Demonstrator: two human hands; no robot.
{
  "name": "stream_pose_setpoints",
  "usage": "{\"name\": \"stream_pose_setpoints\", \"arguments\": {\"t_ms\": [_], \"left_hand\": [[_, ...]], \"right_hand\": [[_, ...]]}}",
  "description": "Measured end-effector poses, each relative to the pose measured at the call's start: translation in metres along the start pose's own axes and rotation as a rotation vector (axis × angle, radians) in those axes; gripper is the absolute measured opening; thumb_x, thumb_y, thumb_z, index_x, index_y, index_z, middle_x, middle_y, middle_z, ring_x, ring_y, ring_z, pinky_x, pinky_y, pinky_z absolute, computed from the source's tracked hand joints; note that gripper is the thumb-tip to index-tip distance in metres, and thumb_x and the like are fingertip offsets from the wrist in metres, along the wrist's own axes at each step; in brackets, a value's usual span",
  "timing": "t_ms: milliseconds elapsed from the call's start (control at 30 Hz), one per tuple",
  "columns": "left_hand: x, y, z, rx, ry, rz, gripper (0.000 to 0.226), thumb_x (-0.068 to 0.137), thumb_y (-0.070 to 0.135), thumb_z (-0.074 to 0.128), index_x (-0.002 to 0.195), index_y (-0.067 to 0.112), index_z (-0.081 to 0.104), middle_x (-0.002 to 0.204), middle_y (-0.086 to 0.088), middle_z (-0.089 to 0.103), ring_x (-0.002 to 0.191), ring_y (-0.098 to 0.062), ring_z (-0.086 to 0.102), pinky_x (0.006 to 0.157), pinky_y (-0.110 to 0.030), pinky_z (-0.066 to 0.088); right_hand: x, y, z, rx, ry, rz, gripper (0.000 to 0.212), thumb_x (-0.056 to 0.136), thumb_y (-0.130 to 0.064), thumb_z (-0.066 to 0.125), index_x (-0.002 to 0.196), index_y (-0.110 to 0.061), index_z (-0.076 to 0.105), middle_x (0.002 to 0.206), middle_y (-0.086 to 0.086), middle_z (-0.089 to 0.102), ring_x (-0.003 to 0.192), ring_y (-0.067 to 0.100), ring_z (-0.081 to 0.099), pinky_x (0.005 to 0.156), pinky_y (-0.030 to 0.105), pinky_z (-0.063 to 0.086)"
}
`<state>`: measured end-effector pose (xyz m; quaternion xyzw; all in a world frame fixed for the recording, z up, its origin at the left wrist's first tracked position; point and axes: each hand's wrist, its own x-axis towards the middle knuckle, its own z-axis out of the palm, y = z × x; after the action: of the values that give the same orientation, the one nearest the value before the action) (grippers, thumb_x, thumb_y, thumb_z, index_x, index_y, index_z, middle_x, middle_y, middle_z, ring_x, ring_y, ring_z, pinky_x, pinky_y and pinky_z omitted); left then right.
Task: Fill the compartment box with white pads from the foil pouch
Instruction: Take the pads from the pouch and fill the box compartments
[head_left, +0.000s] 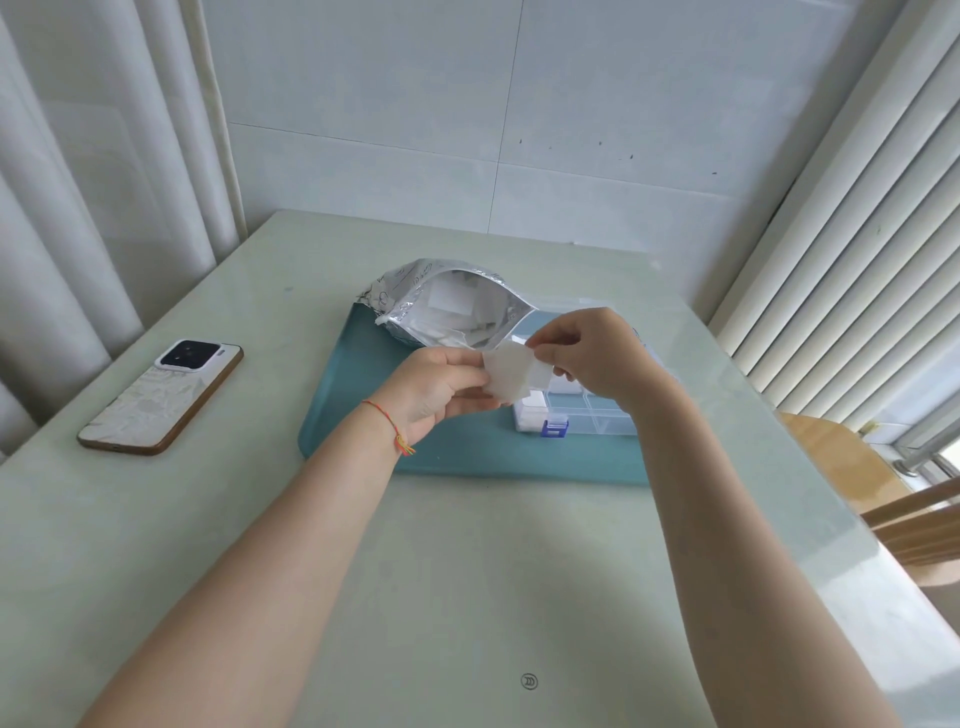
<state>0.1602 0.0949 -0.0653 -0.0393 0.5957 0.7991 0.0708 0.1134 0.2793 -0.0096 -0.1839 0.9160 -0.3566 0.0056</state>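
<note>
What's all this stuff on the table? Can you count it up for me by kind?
Foil pouch: 1, open
Compartment box: 1, clear
Teal mat: 1
Phone: 1
White pad in hand: 1, pinched by left hand and right hand
Total: 5. The pads inside the pouch and box can't be counted.
</note>
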Motion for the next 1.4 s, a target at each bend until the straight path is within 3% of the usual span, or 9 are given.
{"name": "stream_pose_setpoints", "arguments": {"t_ms": [233, 367, 500, 700, 867, 1033, 1167, 1300, 1400], "left_hand": [[0.001, -0.002, 0.002, 0.005, 0.063, 0.022, 0.030, 0.087, -0.017, 0.055, 0.111, -0.003, 0.065, 0.089, -0.011, 0.071, 0.066, -0.019, 0.072, 0.064, -0.024, 0.059], [0.003, -0.003, 0.001, -0.020, 0.161, 0.036, 0.034, 0.086, -0.020, 0.053, 0.116, -0.009, 0.063, 0.096, -0.016, 0.068, 0.066, -0.018, 0.070, 0.062, -0.023, 0.059], [0.005, -0.005, 0.001, -0.010, 0.156, 0.035, 0.035, 0.085, -0.019, 0.053, 0.118, -0.012, 0.062, 0.103, -0.019, 0.067, 0.074, -0.022, 0.069, 0.067, -0.026, 0.060], [0.006, -0.006, 0.000, 0.019, 0.153, 0.052, 0.036, 0.085, -0.019, 0.053, 0.118, -0.009, 0.062, 0.105, -0.018, 0.067, 0.086, -0.026, 0.067, 0.069, -0.026, 0.060], [0.004, -0.006, 0.001, 0.033, 0.166, 0.047, 0.035, 0.085, -0.019, 0.054, 0.117, -0.009, 0.063, 0.103, -0.018, 0.067, 0.083, -0.027, 0.067, 0.071, -0.028, 0.061], [0.005, -0.006, -0.001, 0.018, 0.253, 0.059, 0.033, 0.085, -0.020, 0.054, 0.115, -0.011, 0.063, 0.107, -0.021, 0.067, 0.084, -0.029, 0.068, 0.067, -0.025, 0.060], [0.006, -0.003, 0.003, -0.074, 0.272, 0.057, 0.025, 0.090, -0.012, 0.055, 0.113, -0.010, 0.062, 0.103, -0.023, 0.068, 0.083, -0.031, 0.069, 0.067, -0.026, 0.061], [0.004, 0.005, 0.007, -0.284, 0.215, 0.008, 0.019, 0.098, 0.010, 0.049, 0.102, -0.002, 0.062, 0.072, -0.014, 0.070, 0.065, -0.024, 0.069, 0.070, -0.030, 0.061], [0.002, 0.009, 0.006, -0.359, 0.168, 0.007, 0.027, 0.099, 0.021, 0.050, 0.104, -0.002, 0.063, 0.078, -0.016, 0.072, 0.067, -0.027, 0.071, 0.068, -0.030, 0.061]], "right_hand": [[0.005, -0.003, 0.009, -0.007, 0.025, 0.018, 0.017, 0.090, -0.008, 0.060, 0.094, -0.017, 0.074, 0.062, -0.003, 0.061, 0.045, 0.000, 0.049, 0.055, 0.023, 0.045], [0.007, 0.001, 0.009, 0.047, 0.156, 0.082, 0.019, 0.091, -0.009, 0.057, 0.091, -0.019, 0.073, 0.063, -0.006, 0.062, 0.047, -0.001, 0.052, 0.054, 0.021, 0.041], [0.004, 0.000, 0.014, 0.025, 0.061, 0.115, 0.014, 0.091, -0.020, 0.060, 0.090, -0.015, 0.072, 0.066, 0.001, 0.064, 0.051, 0.008, 0.051, 0.051, 0.021, 0.038], [0.002, -0.007, 0.013, 0.233, 0.038, 0.117, 0.043, 0.093, -0.045, 0.059, 0.086, -0.005, 0.071, 0.068, 0.001, 0.063, 0.048, 0.011, 0.052, 0.052, 0.023, 0.045], [0.001, -0.004, 0.013, 0.127, 0.078, 0.114, 0.023, 0.084, -0.024, 0.074, 0.066, -0.012, 0.064, 0.052, -0.002, 0.056, 0.038, 0.007, 0.043, 0.043, 0.017, 0.036], [0.003, -0.001, 0.010, 0.416, 0.326, 0.185, 0.013, 0.089, -0.014, 0.066, 0.079, -0.007, 0.064, 0.055, -0.001, 0.062, 0.042, 0.011, 0.050, 0.048, 0.023, 0.041], [-0.007, -0.014, 0.012, 0.804, 0.064, 0.197, 0.005, 0.094, -0.006, 0.058, 0.091, -0.004, 0.056, 0.077, 0.014, 0.071, 0.057, 0.024, 0.067, 0.048, 0.024, 0.049], [-0.009, -0.021, 0.025, 0.590, -0.068, 0.199, 0.006, 0.094, -0.010, 0.058, 0.091, -0.005, 0.056, 0.080, 0.013, 0.074, 0.056, 0.024, 0.067, 0.045, 0.025, 0.045], [-0.008, -0.019, 0.031, 0.337, -0.030, 0.181, 0.013, 0.090, -0.015, 0.061, 0.089, -0.002, 0.064, 0.068, 0.004, 0.072, 0.047, 0.018, 0.058, 0.044, 0.024, 0.037]]}}
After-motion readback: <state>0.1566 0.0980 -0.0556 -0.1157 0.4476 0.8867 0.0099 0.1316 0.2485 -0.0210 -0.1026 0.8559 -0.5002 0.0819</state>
